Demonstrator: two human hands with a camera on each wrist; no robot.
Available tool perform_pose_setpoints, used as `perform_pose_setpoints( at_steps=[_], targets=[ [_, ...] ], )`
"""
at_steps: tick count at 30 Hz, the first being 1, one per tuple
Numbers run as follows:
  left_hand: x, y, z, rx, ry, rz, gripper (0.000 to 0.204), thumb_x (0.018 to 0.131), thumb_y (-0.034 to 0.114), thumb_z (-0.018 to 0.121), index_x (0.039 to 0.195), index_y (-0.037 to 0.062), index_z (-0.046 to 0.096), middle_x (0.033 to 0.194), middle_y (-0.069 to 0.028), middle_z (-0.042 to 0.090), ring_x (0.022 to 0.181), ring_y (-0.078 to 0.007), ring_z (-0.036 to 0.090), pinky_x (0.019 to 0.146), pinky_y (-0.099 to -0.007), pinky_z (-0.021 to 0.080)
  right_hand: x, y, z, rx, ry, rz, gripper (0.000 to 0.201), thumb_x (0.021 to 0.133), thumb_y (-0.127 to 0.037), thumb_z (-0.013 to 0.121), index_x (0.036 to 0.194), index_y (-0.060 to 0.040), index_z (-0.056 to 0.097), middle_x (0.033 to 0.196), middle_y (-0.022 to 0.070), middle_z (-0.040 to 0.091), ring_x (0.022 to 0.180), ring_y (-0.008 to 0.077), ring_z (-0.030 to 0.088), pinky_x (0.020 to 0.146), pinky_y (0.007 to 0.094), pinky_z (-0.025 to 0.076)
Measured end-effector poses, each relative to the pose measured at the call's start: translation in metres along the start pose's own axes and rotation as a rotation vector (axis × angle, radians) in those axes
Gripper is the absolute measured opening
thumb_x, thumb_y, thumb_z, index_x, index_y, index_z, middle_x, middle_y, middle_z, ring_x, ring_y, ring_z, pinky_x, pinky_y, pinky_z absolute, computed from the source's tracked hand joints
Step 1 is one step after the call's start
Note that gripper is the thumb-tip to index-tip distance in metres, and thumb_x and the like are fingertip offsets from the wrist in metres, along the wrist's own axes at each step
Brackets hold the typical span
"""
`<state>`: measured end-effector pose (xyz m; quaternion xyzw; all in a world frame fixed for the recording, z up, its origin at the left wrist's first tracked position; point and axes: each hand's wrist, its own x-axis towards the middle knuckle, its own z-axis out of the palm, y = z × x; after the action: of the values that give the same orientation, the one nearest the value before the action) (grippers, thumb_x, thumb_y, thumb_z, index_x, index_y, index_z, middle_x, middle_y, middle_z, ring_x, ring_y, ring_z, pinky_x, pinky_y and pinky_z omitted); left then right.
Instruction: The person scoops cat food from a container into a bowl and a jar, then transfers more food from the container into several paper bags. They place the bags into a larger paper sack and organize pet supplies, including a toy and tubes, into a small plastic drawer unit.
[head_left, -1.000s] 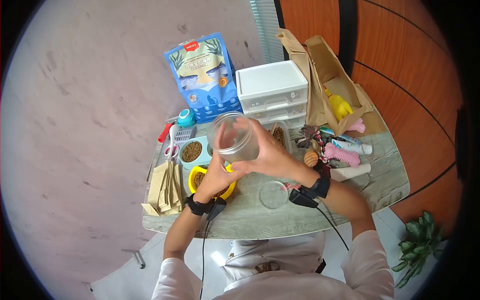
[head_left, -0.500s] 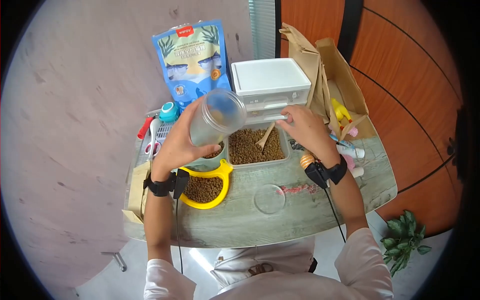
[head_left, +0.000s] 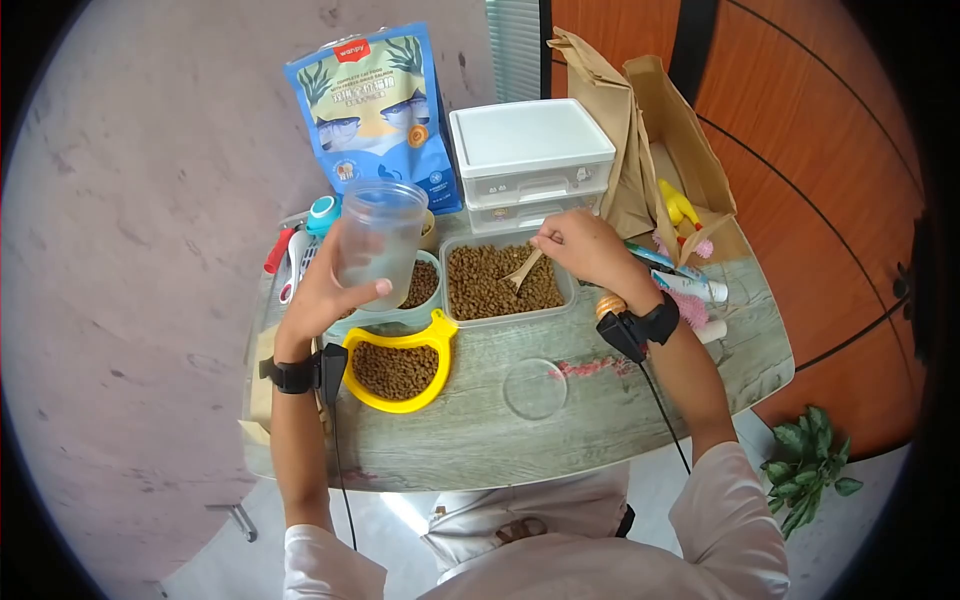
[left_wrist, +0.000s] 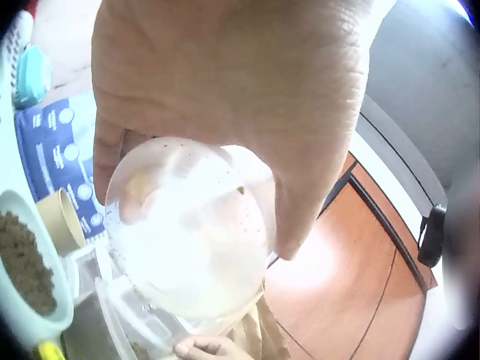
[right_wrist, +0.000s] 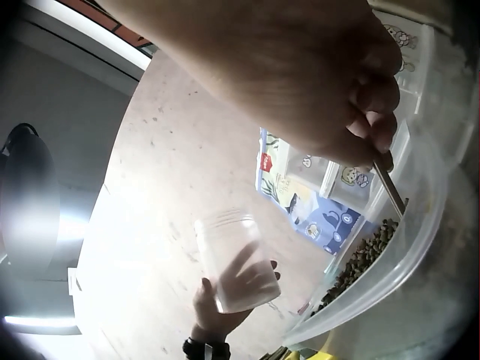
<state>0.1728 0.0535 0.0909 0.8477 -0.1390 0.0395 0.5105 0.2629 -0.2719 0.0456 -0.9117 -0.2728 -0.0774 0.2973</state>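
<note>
The left hand (head_left: 318,298) grips a clear, lidless jar (head_left: 382,240) upright above the light-blue bowl (head_left: 425,312); the left wrist view shows the jar's bottom (left_wrist: 191,225) between thumb and fingers. The jar looks empty. In the right hand (head_left: 585,245) the handle of a wooden scoop (head_left: 525,268) is pinched, its end resting in brown kibble in a clear rectangular container (head_left: 510,320). The right wrist view shows the right hand's (right_wrist: 322,90) fingers curled round the thin handle (right_wrist: 388,187), over the kibble (right_wrist: 364,259).
A yellow bowl (head_left: 446,345) of kibble and a round clear lid (head_left: 535,389) lie nearer the person. Behind stand a blue food bag (head_left: 375,120) and white drawers (head_left: 530,140). Paper bags (head_left: 685,150), toys and tubes are at the right; a red-handled tool (head_left: 279,250) is at the left.
The hands have parted. The left hand has carried the jar left and turned it more upright; the right hand has let go of the jar and taken hold of the scoop.
</note>
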Motion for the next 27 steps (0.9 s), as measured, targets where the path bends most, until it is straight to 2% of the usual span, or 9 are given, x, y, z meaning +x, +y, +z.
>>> perform_pose_setpoints(
  at_steps=[5,6,8,11,13,20,22,23,27],
  targets=[
    [-0.022,-0.025,0.023,-0.444,-0.084,-0.056,0.090,0.077,0.037,0.072,0.144,0.0038,0.022,0.122,-0.0141,0.052,0.115,-0.0243,0.051,0.101,-0.0393,0.040,0.001,-0.004,-0.004,0.060,-0.112,0.028,0.022,0.085,-0.021,0.062,0.080,0.0006,0.065,0.064,0.0131,0.063,0.062,0.0240,0.063,0.059,0.0339,0.047],
    [-0.027,-0.021,0.031,-0.438,-0.087,-0.054,0.090,0.077,0.037,0.072,0.144,0.0038,0.022,0.122,-0.0141,0.052,0.115,-0.0243,0.051,0.101,-0.0393,0.040,0.002,-0.002,0.000,0.160,-0.107,0.014,0.023,0.086,-0.020,0.060,0.081,0.0012,0.066,0.065,0.0119,0.064,0.062,0.0219,0.064,0.059,0.0331,0.047],
    [-0.037,-0.014,0.049,-0.694,-0.159,0.016,0.091,0.079,0.043,0.068,0.146,0.0058,0.019,0.126,-0.0165,0.050,0.116,-0.0258,0.051,0.100,-0.0409,0.040,0.002,0.002,0.008,0.262,-0.098,0.002,0.023,0.087,-0.020,0.058,0.082,0.0017,0.066,0.066,0.0107,0.065,0.063,0.0198,0.064,0.059,0.0323,0.047],
    [-0.043,-0.016,0.067,-0.724,-0.147,0.045,0.093,0.078,0.048,0.067,0.146,0.0083,0.019,0.128,-0.0178,0.048,0.116,-0.0267,0.052,0.099,-0.0417,0.042,0.004,0.004,0.012,0.305,-0.038,0.009,0.024,0.087,-0.018,0.054,0.082,0.0021,0.066,0.066,0.0127,0.066,0.062,0.0232,0.065,0.060,0.0341,0.048],
    [-0.044,-0.016,0.069,-0.772,-0.174,0.024,0.095,0.075,0.050,0.069,0.145,0.0074,0.021,0.128,-0.0160,0.048,0.115,-0.0260,0.052,0.098,-0.0407,0.042,0.004,0.006,0.009,0.285,-0.100,0.092,0.024,0.089,-0.017,0.053,0.090,0.0012,0.068,0.072,0.0095,0.068,0.064,0.0165,0.064,0.062,0.0293,0.048],
    [-0.053,-0.028,0.059,-0.664,-0.160,0.006,0.097,0.074,0.057,0.067,0.144,0.0045,0.024,0.128,-0.0143,0.048,0.109,-0.0252,0.055,0.094,-0.0395,0.043,0.014,0.028,0.011,0.381,-0.138,0.178,0.023,0.089,-0.015,0.053,0.090,0.0020,0.068,0.071,0.0072,0.067,0.067,0.0129,0.063,0.061,0.0263,0.047],
    [-0.055,-0.029,0.060,-0.682,-0.119,-0.040,0.097,0.074,0.059,0.066,0.143,0.0050,0.024,0.128,-0.0151,0.048,0.107,-0.0255,0.056,0.092,-0.0391,0.044,0.014,0.030,0.004,0.508,-0.097,0.120,0.022,0.090,-0.014,0.054,0.090,0.0021,0.069,0.070,0.0042,0.065,0.062,0.0104,0.058,0.059,0.0239,0.044],
    [-0.055,-0.029,0.061,-0.684,-0.119,-0.041,0.097,0.074,0.059,0.066,0.143,0.0050,0.024,0.128,-0.0151,0.048,0.107,-0.0255,0.056,0.092,-0.0391,0.044,0.014,0.031,-0.001,0.513,-0.122,0.142,0.022,0.090,-0.015,0.054,0.092,0.0009,0.069,0.071,0.0018,0.064,0.057,0.0065,0.051,0.053,0.0215,0.040],
    [-0.055,-0.027,0.065,-0.697,-0.107,-0.020,0.096,0.075,0.059,0.065,0.143,0.0058,0.024,0.127,-0.0166,0.049,0.107,-0.0267,0.056,0.091,-0.0390,0.044,0.012,0.026,-0.010,0.531,-0.135,0.181,0.022,0.090,-0.016,0.054,0.093,0.0005,0.069,0.072,0.0010,0.063,0.053,0.0037,0.045,0.047,0.0194,0.035]
  ],
)
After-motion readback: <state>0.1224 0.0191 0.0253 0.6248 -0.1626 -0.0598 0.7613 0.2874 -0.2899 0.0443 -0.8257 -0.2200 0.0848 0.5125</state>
